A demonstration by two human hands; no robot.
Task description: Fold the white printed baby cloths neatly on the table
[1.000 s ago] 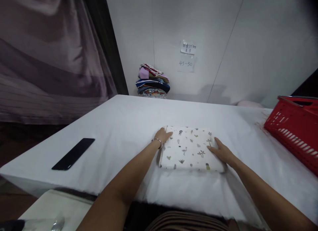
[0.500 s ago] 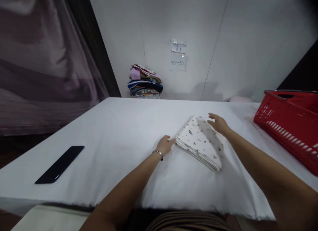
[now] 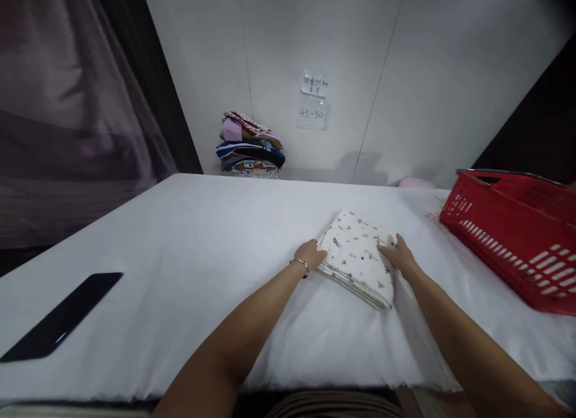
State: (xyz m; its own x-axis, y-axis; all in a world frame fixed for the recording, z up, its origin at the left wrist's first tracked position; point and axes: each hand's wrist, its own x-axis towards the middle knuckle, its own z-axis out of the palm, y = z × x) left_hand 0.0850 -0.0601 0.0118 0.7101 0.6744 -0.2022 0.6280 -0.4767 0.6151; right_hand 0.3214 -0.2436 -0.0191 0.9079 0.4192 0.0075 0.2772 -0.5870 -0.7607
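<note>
A folded white cloth printed with small grey-green plants and animals lies turned at an angle on the white-covered table. Its stacked layers show along the near edge. My left hand, with a bracelet at the wrist, grips the left corner, thumb on top and fingers hidden at the side. At the right edge, my right hand has its thumb over the cloth and its fingers around the side.
A red plastic basket stands on the right of the table. A dark flat phone-like slab lies at the left. Folded fabrics are piled behind the far edge, by the wall with paper signs.
The cloth has been turned from square-on to an angle. My right hand came off it half a second ago and now holds its right edge; my left hand has closed on the left corner.
</note>
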